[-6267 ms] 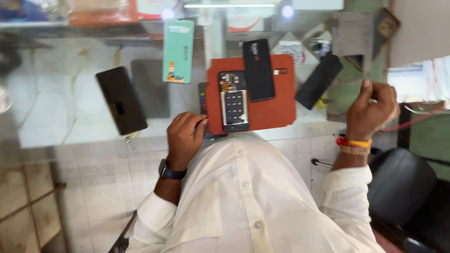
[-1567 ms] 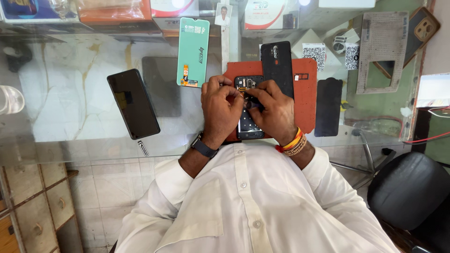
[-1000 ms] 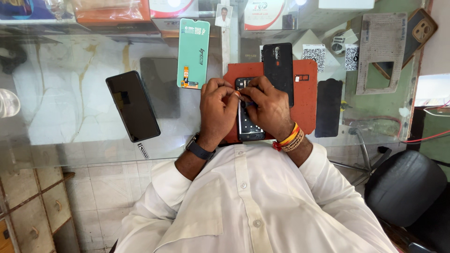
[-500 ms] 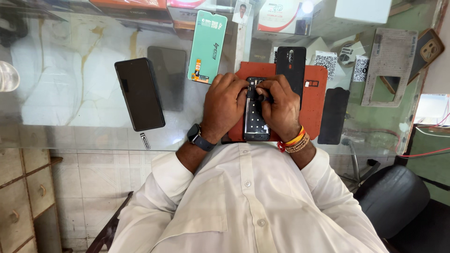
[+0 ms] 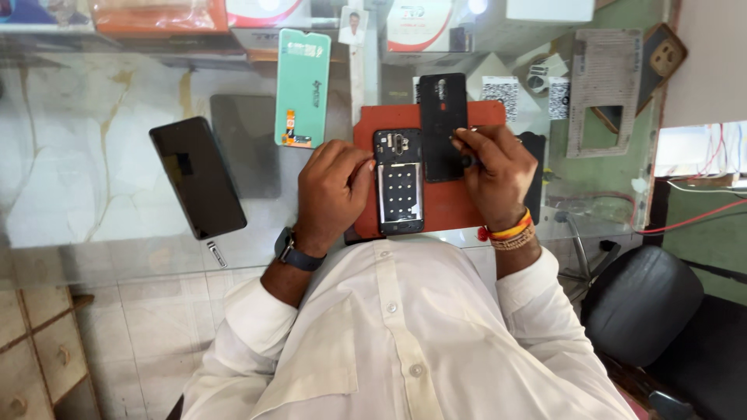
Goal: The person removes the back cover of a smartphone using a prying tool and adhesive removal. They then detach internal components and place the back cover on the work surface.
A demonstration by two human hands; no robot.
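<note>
- Presently, an opened phone [image 5: 399, 183] with its back removed is laid flat on a red-orange mat [image 5: 447, 206] on the glass bench [image 5: 101, 155], directly between the two grips.
- The left hand [image 5: 333, 190] is rested at the left edge of the opened phone; its grip is loosely curled, with the fingertips [image 5: 362, 166] pressed against the phone's side frame. Nothing is enclosed in it.
- The right hand [image 5: 498, 175] is placed just right of the opened phone. Its grip is pinched shut on a small dark tool [image 5: 466, 161], of which only a short part is seen; its kind cannot be told.
- A black back cover [image 5: 442, 117] is laid on the mat just beyond the right grip, with its lower edge touching or nearly touching the fingers.
- A green display panel [image 5: 303, 87] is laid beyond the left grip, off the mat.
- A dark phone [image 5: 197, 177] is laid face up well to the left of the left grip, tilted.
- A wristwatch [image 5: 294, 251] is worn behind the left grip, and coloured bangles [image 5: 506, 232] behind the right grip.
</note>
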